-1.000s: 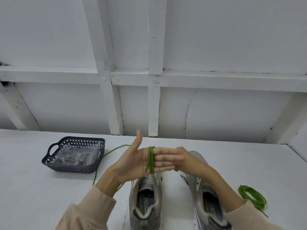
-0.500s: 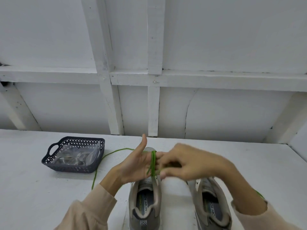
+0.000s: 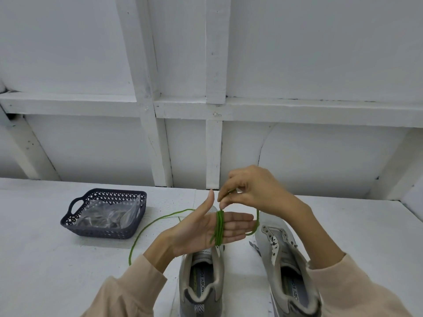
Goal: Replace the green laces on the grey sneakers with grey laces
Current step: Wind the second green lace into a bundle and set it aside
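Pinching the green lace [image 3: 219, 227] between curled fingers, the right hand [image 3: 254, 193] hovers above the left hand [image 3: 196, 229]. The left hand lies flat, fingers straight, with the lace coiled round them, and hides the toe of the left grey sneaker [image 3: 201, 277]. The right grey sneaker [image 3: 286, 266] stands beside it on the white table [image 3: 68, 271]. The lace's tail trails towards a dark basket [image 3: 100, 233] of clear plastic bags [image 3: 107, 213].

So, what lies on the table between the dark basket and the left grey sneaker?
In the head view, only the loose tail of the green lace lies there, on bare white table; it leads up to the left hand.

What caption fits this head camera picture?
Right hand pinches a green lace coiled round the left hand above two grey sneakers.
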A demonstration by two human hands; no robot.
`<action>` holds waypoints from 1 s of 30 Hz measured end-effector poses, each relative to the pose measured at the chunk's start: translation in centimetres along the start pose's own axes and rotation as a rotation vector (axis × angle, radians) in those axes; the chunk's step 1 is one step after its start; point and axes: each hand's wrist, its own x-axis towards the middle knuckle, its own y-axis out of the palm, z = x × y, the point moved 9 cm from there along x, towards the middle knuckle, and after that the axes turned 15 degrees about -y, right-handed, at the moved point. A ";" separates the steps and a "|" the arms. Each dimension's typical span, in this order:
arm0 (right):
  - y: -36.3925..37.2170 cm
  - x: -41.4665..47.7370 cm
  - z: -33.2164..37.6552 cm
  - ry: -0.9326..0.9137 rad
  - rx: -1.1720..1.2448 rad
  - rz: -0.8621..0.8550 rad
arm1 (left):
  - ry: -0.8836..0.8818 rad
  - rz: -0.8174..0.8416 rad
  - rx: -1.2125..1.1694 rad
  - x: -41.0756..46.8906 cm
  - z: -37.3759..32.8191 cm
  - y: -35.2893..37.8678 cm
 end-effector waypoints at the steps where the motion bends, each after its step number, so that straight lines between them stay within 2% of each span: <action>1: -0.1 0.0 -0.1 -0.009 0.034 -0.026 | 0.008 0.006 -0.004 -0.1 -0.1 0.1; 6: 0.0 0.1 -0.6 -0.050 0.133 -0.085 | 0.021 -0.019 0.024 -0.3 -0.6 0.2; 10: 0.0 0.1 -1.0 -0.052 -0.092 -0.030 | 0.005 -0.040 0.083 -0.2 -0.3 0.3; 12: 0.0 0.0 -1.2 -0.032 -0.127 -0.036 | -0.002 -0.043 0.107 0.0 -0.1 0.4; 18: 1.6 -0.5 -1.9 -0.003 0.127 -0.026 | -0.008 0.067 0.149 -0.1 -0.1 1.7; 23: 4.9 -2.3 -2.1 0.138 0.481 0.051 | 0.096 0.180 0.046 -1.3 -1.8 2.6; 27: 8.4 -4.3 -1.3 0.217 0.464 0.100 | 0.227 0.216 -0.064 -2.1 -3.9 2.3; 30: 10.0 -5.2 1.1 0.167 0.601 0.114 | 0.255 0.152 -0.087 -2.2 -4.6 0.9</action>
